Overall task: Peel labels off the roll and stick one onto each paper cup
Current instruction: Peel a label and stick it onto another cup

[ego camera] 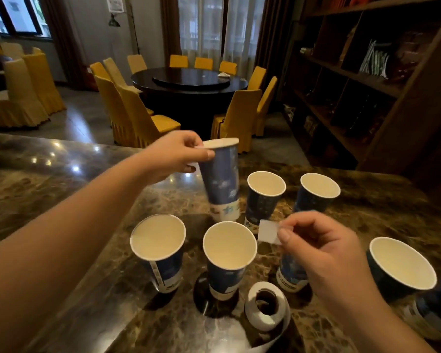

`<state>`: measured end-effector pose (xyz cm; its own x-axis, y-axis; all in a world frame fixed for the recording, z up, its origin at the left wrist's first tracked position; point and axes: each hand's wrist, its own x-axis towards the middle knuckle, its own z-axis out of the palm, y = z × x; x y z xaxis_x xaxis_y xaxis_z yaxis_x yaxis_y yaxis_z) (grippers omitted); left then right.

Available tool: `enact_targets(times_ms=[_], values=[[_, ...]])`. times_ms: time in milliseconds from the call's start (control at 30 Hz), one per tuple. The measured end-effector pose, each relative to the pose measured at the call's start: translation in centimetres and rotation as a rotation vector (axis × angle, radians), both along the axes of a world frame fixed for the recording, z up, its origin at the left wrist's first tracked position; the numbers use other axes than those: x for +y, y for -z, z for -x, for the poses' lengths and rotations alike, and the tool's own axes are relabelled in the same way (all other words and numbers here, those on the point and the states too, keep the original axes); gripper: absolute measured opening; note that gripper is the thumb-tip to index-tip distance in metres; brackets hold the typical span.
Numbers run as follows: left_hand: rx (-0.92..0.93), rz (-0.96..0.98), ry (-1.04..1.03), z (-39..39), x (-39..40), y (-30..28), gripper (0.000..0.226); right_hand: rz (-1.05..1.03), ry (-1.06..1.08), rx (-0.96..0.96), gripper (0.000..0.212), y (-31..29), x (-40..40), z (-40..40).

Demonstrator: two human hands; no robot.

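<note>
My left hand grips a blue paper cup by its rim and holds it lifted and slightly tilted above the marble counter. My right hand pinches a small white label between thumb and fingers, to the lower right of the lifted cup. The label roll lies on the counter near me, with its backing strip trailing toward the front edge. Several other blue cups stand upright around it, among them a near-left cup and a middle cup.
More cups stand at the back, the back right and the right. The counter stretches to the left. Beyond it are a round dark dining table with yellow chairs and a wooden shelf unit on the right.
</note>
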<state>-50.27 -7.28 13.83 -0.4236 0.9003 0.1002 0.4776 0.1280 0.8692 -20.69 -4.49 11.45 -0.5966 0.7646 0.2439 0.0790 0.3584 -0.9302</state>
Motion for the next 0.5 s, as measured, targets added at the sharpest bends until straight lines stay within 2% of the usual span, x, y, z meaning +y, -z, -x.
enact_targets(times_ms=[67,167,333,433,500], values=[[-0.204,-0.106,0.065,-1.0,-1.1,-1.7,0.018,-0.020,-0.008,0.066,0.017,-1.5,0.5,0.6],[-0.333,-0.233,0.115,-3.8,-2.3,-4.1,0.024,-0.058,-0.059,0.164,0.013,-3.8,0.8,1.9],[-0.591,-0.326,0.038,-8.3,-4.4,-5.9,0.064,-0.067,-0.124,0.288,0.013,-6.1,0.3,2.7],[-0.763,-0.356,-0.035,-10.7,-5.7,-5.3,0.045,0.004,-0.189,0.310,0.008,-6.2,-0.7,2.2],[-0.884,-0.334,-0.096,-12.2,-6.4,-4.2,0.049,0.046,-0.216,0.309,0.011,-5.6,-1.3,1.9]])
